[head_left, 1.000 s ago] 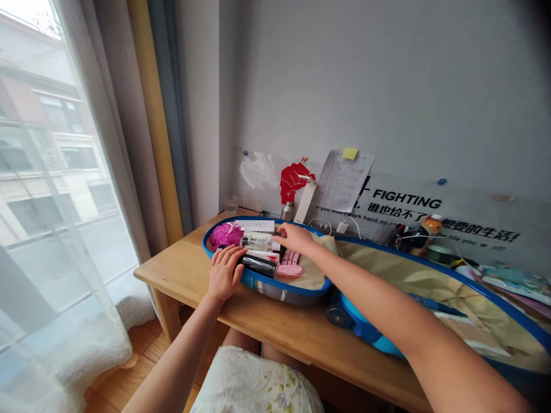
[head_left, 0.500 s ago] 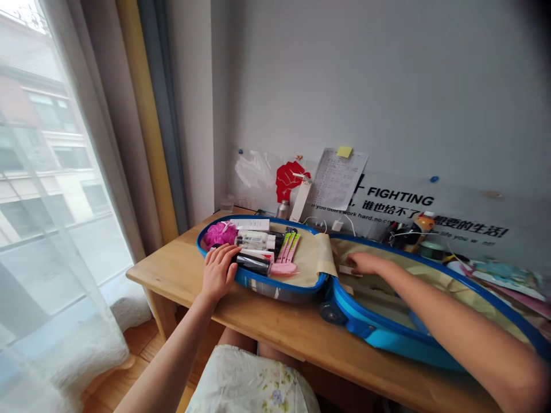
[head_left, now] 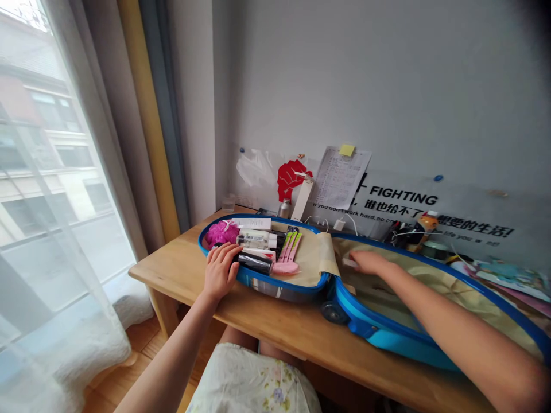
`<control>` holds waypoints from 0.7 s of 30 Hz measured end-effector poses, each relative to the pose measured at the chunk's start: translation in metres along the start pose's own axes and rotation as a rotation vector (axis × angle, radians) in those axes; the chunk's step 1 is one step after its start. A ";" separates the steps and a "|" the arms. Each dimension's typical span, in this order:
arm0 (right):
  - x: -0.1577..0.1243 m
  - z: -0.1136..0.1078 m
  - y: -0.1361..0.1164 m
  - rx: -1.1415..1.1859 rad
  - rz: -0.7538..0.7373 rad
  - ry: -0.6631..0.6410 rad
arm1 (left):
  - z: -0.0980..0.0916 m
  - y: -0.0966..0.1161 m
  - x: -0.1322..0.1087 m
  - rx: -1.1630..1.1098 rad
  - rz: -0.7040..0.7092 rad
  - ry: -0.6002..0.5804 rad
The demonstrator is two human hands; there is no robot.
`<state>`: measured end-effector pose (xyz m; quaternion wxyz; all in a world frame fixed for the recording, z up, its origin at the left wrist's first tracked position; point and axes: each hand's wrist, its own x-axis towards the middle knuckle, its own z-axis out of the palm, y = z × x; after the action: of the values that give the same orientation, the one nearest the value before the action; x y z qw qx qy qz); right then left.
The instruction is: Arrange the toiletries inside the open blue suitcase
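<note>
Two hands are lying open, the left hand (head_left: 220, 271) against packed toiletries (head_left: 253, 241), the right hand (head_left: 370, 263) apparently smoothing the blue suitcase's (head_left: 267, 288) beige lining (head_left: 430, 284), more flattening seemingly called for.

And up at two o'clock, the wall sign (head_left: 473, 201) shouts "FIGHTING" in bold black, with "谁也给不了" and "想要的生活!" beneath, plus a small line opening "if you don't work hard, no"; the rest is hidden.
</note>
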<state>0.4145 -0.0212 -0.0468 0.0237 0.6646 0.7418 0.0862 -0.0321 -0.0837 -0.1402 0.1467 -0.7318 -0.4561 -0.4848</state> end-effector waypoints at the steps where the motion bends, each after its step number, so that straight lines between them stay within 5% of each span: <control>1: 0.001 -0.010 0.002 -0.012 0.012 0.001 | 0.000 0.000 0.000 -0.002 0.005 0.001; 5: 0.003 -0.054 -0.001 -0.035 0.015 0.026 | 0.000 0.001 0.000 -0.007 -0.007 -0.007; 8: 0.007 -0.072 -0.025 -0.003 -0.120 0.055 | 0.000 0.002 0.000 -0.004 -0.029 -0.019; 16: 0.026 -0.068 -0.128 0.038 -0.506 0.039 | -0.001 0.002 0.002 -0.001 0.014 0.016; 21: 0.036 -0.060 -0.163 0.019 -0.591 -0.005 | -0.001 0.003 0.001 0.001 -0.001 0.006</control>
<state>0.2410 -0.0080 -0.0113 0.0437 0.4202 0.9039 0.0669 -0.0302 -0.0854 -0.1381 0.1484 -0.7300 -0.4561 -0.4869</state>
